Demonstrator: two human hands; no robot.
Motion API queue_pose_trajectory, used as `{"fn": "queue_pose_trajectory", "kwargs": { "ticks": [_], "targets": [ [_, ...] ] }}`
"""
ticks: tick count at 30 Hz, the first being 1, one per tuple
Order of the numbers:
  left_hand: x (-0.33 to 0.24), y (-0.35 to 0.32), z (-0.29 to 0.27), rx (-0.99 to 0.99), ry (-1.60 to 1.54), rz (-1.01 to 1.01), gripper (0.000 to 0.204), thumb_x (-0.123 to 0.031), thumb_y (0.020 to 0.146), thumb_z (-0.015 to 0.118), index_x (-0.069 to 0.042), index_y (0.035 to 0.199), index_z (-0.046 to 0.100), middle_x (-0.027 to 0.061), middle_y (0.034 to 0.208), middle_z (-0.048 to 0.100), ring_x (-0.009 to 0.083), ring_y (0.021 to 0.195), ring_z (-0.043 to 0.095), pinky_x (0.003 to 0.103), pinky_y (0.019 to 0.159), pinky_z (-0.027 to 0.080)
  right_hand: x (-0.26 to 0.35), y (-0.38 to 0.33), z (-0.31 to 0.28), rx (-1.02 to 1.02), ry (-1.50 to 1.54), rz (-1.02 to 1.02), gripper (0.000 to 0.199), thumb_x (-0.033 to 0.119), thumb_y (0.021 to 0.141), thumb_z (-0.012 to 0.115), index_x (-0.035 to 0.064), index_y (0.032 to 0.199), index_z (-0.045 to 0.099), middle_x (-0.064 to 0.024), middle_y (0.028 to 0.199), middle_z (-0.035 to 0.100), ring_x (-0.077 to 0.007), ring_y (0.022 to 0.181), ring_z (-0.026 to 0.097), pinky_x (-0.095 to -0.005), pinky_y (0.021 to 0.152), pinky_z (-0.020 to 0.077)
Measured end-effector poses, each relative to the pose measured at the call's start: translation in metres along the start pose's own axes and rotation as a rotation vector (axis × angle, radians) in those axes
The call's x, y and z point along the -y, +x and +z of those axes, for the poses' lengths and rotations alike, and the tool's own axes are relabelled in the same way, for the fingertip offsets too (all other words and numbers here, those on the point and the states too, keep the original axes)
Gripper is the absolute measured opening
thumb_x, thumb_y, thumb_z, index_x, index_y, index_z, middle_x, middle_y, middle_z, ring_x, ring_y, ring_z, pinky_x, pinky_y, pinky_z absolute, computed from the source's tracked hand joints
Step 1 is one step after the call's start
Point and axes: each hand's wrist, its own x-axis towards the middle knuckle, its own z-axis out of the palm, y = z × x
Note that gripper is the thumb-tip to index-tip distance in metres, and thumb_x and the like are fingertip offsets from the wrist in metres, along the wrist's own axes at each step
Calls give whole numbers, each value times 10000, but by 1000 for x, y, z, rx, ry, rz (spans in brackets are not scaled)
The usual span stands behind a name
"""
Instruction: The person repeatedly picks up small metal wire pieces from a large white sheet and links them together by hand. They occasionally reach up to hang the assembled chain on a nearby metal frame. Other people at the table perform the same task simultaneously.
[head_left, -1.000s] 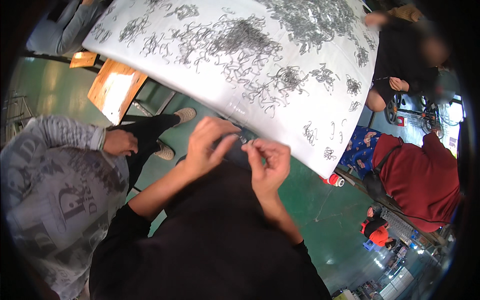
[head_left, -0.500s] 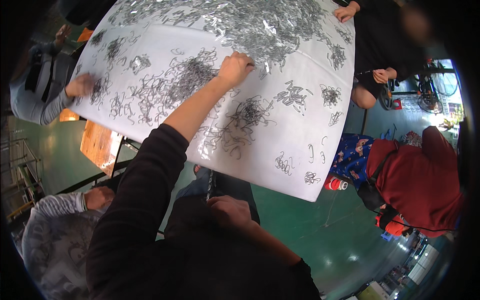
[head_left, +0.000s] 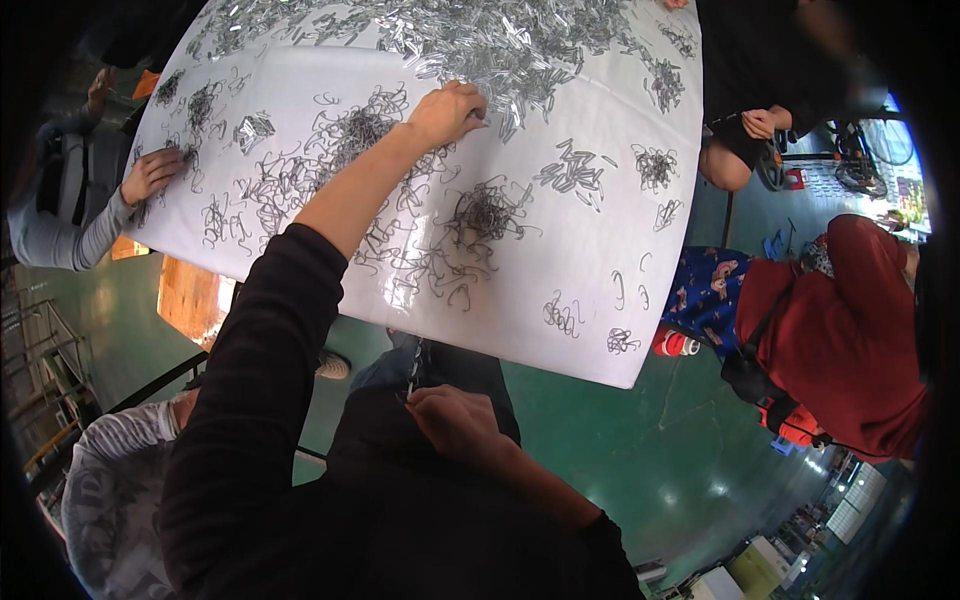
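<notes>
My left hand (head_left: 446, 114) reaches over the white-covered table (head_left: 590, 340), at the near edge of a big heap of small shiny silvery strips (head_left: 480, 60). Its fingers are curled together, and what they pinch, if anything, is too small to name. Low over my lap, my right hand (head_left: 455, 420) is closed, its fingertips at the lower end of a thin silvery strand (head_left: 415, 368). Below my left forearm spreads a loose pile of dark curved wire hooks (head_left: 360, 135). Another dense hook pile (head_left: 490, 212) lies to the right of it.
A smaller group of strips (head_left: 575, 175) and little hook clusters (head_left: 562, 315) dot the table's right side. At the left edge, another person's hand (head_left: 152, 175) touches some hooks. Across at the right, a co-worker's hand (head_left: 760, 124) is raised. Someone in a red top (head_left: 830, 330) bends nearby.
The whole view has shifted slightly, with the table lower-left edge moving up and left. My left hand stays by the strip heap; my right hand has moved slightly left toward the strand.
</notes>
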Motion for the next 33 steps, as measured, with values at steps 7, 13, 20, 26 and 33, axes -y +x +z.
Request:
{"fn": "queue_pose_trajectory", "kwargs": {
  "ticks": [7,13,20,26,33],
  "targets": [
    [-27,-27,-37,-133,-246,-193,165,-184,840,695,-78,964,677,61,905,669,229,922,609,345,819,504,3,-8,3,19,-25,-30,170,-26,777,716,54,811,570,-109,849,689,-239,725,696,-319,614,569],
    [-111,-188,-103,-269,-840,-526,227,-148,874,692,-22,1062,703,34,819,680,87,773,606,243,706,494,11,-12,27,-119,-6,-109,250,-56,772,720,37,922,543,-104,836,683,-241,718,691,-308,611,561],
    [-195,-318,-145,-163,-1154,-734,94,-30,859,702,7,934,660,30,883,683,74,809,619,224,759,487,24,-17,46,-268,-80,-102,268,-100,757,724,14,901,529,-124,816,690,-206,733,691,-291,666,559],
    [-205,-348,-159,-246,-988,-671,69,-19,851,694,12,910,675,35,866,688,65,773,613,222,713,486,30,-21,66,-287,-45,-125,233,-95,789,693,-2,929,532,-130,868,677,-198,772,681,-293,688,567],
    [-213,-359,-161,-352,-873,-642,81,-5,817,705,-1,893,678,76,918,682,115,820,619,252,746,484,32,-21,73,-282,-104,-156,242,-81,782,696,14,945,544,-130,865,676,-224,753,688,-302,662,564]
  ]
}}
